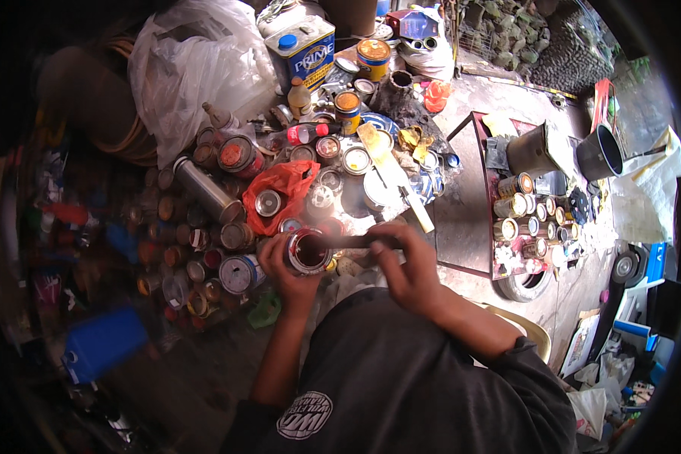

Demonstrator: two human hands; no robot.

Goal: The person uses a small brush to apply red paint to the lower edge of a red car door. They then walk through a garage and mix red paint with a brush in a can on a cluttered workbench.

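Observation:
My left hand (286,271) is wrapped round a small open paint can (310,266), tilted so that dark red-brown paint shows inside. A dark, flat stick-like tool (346,242) runs across from the can's mouth to my right hand (410,271), which grips its other end. Blur hides whether the tool is a stirring stick or a brush. Its far end lies at the can's opening. Just beyond the can, a red plastic bag (280,185) lies with a round metal tin (268,203) on it. Left of my left hand stands a larger lidded can (238,274).
Many paint cans crowd the bench, with a metal cylinder (208,189), a cola bottle (299,136) and a blue-capped rectangular tin (303,49). A white-ended flat tool (416,208) lies ahead. On the right, a low table (465,219) bears small jars and a dark bucket (599,151).

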